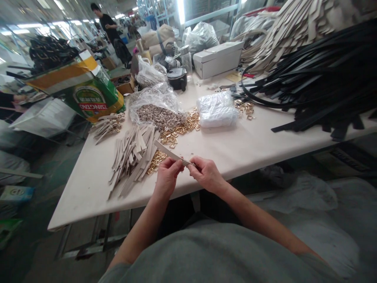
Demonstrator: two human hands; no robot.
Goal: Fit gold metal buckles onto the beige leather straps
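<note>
A beige strap (167,150) slants up and left from between my two hands over the table's front edge. My left hand (168,175) is closed, pinching the strap along its length. Fingers bent, my right hand (207,173) grips the strap's near end; a small dark or metallic bit shows there, too small to name. Left of my hands lies a pile of beige straps (132,157). Gold buckles (157,160) are scattered beside that pile, and more gold buckles (188,122) lie beyond. Small beige loops (157,116) spill from a clear plastic bag (156,94).
A plastic-wrapped white bundle (218,109) sits mid-table. Black straps (312,78) overhang the right edge. Behind stand a white box (218,59) and a black pot-like container (177,78). A green carton (91,92) stands at the left corner. A person (110,29) stands in the background.
</note>
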